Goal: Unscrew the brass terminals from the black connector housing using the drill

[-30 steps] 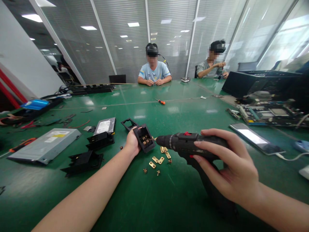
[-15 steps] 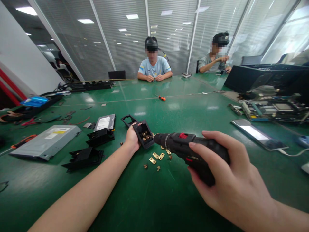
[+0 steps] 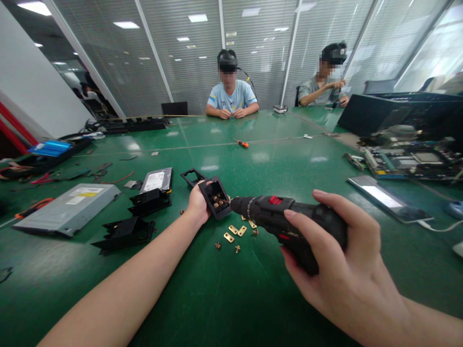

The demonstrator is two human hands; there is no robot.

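Note:
My left hand (image 3: 197,205) grips a small black plastic socket housing (image 3: 216,196), tilted so its brass contacts face me. My right hand (image 3: 336,255) is wrapped around a black cordless drill (image 3: 285,219) with a red switch. The drill's tip points left and meets the housing's right side. Several loose brass plates and screws (image 3: 235,231) lie on the green table (image 3: 253,289) just below the housing. A black plastic frame (image 3: 191,177) lies behind my left hand.
Black plastic parts (image 3: 125,231), a hard drive (image 3: 157,180) and a grey optical drive (image 3: 68,208) lie at left. A phone (image 3: 387,197) and circuit boards (image 3: 408,161) sit at right. An orange screwdriver (image 3: 241,143) lies mid-table. Two people sit at the far side.
My right hand shifted its hold from the top of the drill to around its handle. The drill's tip moved left to the housing. My left hand stayed put.

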